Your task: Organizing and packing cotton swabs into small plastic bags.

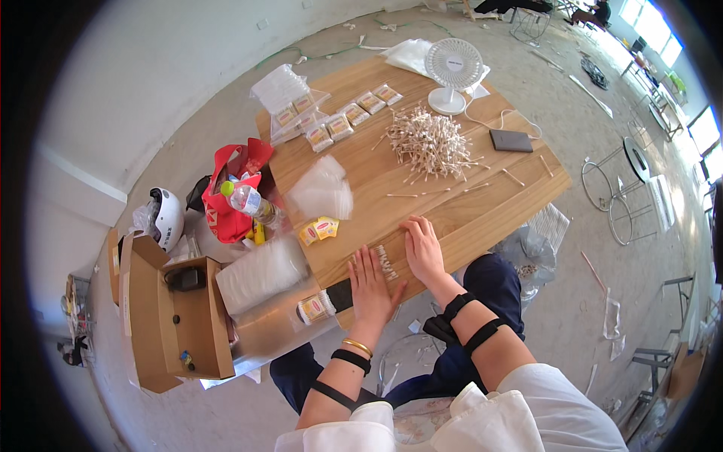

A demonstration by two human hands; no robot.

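A short row of cotton swabs (385, 261) lies near the front edge of the wooden table, between my two hands. My left hand (369, 285) rests flat at the row's left side, fingers stretched out. On the right side my right hand (423, 250) lies on the wood with its fingers extended; its palm side is hidden. A large loose heap of cotton swabs (431, 142) spreads farther back, with some stray ones in front of it. Left of my left hand sits a clear pack of swabs (316, 307) with a yellow-white label. Yellow label cards (318, 230) lie beyond that hand.
Clear plastic bags (322, 188) lie on the table (459, 215), with several filled packs (354, 114) behind. A white fan (452, 71) and a dark power bank (510, 141) stand at the back. Leftward are a bottle (252, 202), a bag stack (263, 275) and an open cardboard box (151, 316).
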